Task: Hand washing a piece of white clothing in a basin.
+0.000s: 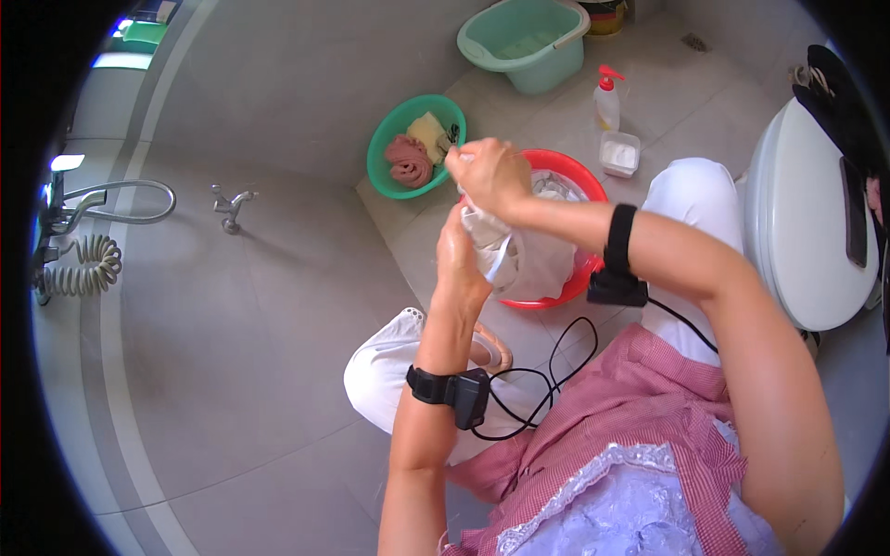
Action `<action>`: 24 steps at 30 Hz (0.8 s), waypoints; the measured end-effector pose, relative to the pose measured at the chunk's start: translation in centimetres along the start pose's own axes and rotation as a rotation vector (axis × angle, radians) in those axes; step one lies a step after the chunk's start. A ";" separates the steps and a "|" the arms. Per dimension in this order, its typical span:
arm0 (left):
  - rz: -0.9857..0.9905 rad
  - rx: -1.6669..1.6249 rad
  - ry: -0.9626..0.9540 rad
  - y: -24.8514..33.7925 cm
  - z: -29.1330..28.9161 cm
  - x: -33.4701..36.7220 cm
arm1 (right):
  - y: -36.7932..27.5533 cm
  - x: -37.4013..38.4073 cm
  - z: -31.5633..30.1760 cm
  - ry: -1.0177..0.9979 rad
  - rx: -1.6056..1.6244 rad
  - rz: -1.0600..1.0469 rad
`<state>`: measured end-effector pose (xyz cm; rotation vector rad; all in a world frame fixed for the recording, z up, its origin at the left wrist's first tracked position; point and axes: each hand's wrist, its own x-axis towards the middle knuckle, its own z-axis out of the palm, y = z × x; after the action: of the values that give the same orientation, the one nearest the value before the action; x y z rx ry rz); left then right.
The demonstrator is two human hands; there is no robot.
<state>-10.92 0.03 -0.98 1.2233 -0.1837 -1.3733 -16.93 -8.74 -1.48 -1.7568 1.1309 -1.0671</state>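
Clock set on the red basin [592, 178], 12 toward the top of the view.

Right hand [491, 179]: at about 10, closed around a bunched end of white cloth [488, 238]. Left hand [456, 248]: at about 9, pressed against the same cloth just below it; its fingertips are hidden, so exact grip cannot be told. Cloth hangs between the hands and down over the basin's 9 o'clock side, meeting more pale fabric inside; whether one piece or several, unclear.

Work looks like hand washing, judged midway: this cloth is in hand, bunched, perhaps being rubbed or squeezed. Fabric in the basin seems left to handle.

At 10, green basin [375, 163] with pink cloth [409, 161] and yellow cloth [427, 132] lying inside; washed or waiting, cannot tell. At 1 to 2, clear tub [619, 170] of white stuff, uncovered; beyond it, at 1, red-topped pump bottle [607, 105]. At 12, well apart, pale teal tub [549, 76]. No finished piece can be identified with certainty.
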 end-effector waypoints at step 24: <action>0.054 -0.058 -0.087 0.9 -0.5 0.9 | -0.9 -1.6 0.9 -0.009 -0.031 -0.013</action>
<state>-9.72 -0.66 -1.06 1.1043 -0.2347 -1.3769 -16.29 -6.79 -1.36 -1.7935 1.1371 -1.0539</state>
